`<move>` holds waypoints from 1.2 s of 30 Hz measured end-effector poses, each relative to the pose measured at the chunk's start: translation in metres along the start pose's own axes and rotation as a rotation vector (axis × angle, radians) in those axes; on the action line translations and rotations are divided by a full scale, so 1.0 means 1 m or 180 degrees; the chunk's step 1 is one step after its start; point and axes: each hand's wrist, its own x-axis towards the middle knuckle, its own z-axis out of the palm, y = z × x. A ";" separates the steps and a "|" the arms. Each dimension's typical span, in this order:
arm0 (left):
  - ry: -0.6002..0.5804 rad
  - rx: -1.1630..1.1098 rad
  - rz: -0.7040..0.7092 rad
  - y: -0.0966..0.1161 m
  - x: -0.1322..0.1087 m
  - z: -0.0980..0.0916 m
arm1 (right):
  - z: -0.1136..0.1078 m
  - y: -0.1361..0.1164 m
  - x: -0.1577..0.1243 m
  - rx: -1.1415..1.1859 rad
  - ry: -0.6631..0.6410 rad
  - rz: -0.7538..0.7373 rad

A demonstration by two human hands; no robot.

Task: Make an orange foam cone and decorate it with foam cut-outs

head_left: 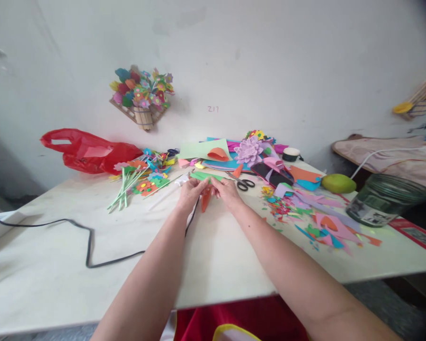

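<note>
Over the middle of the table, my left hand (191, 194) and my right hand (227, 192) are close together, fingers pinched. Between them they grip a narrow green strip (200, 175), which looks like craft foam or paper. An orange pointed piece (205, 202) shows just below the fingers; whether it is held or lies on the table, I cannot tell. Black-handled scissors (246, 184) lie right of my right hand. Beside my left hand is a white object (181, 180), partly hidden, and a black cord (89, 244) passes under the left arm.
Pale green stems (123, 192) and foam flowers (149, 186) lie left, near a red plastic bag (88, 151). A lilac flower (249, 150), coloured sheets (199, 149) and a phone (273, 174) are behind. Rightward are foam scraps (332, 227), a green fruit (338, 183) and a jar (385, 199).
</note>
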 end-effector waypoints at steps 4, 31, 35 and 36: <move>0.0160 -0.0026 -0.0042 -0.001 0.001 0.000 | 0.002 0.002 0.001 -0.0021 -0.0052 0.0036; -0.0353 -0.0114 -0.0317 0.009 -0.003 -0.004 | 0.001 -0.003 0.000 0.0106 0.0132 0.0152; -0.0584 -0.0242 -0.0380 0.008 -0.003 -0.006 | -0.001 0.001 0.002 0.0104 0.0155 0.0125; -0.0632 -0.0262 -0.0395 0.007 -0.003 -0.007 | -0.002 0.002 0.003 0.0111 0.0153 0.0124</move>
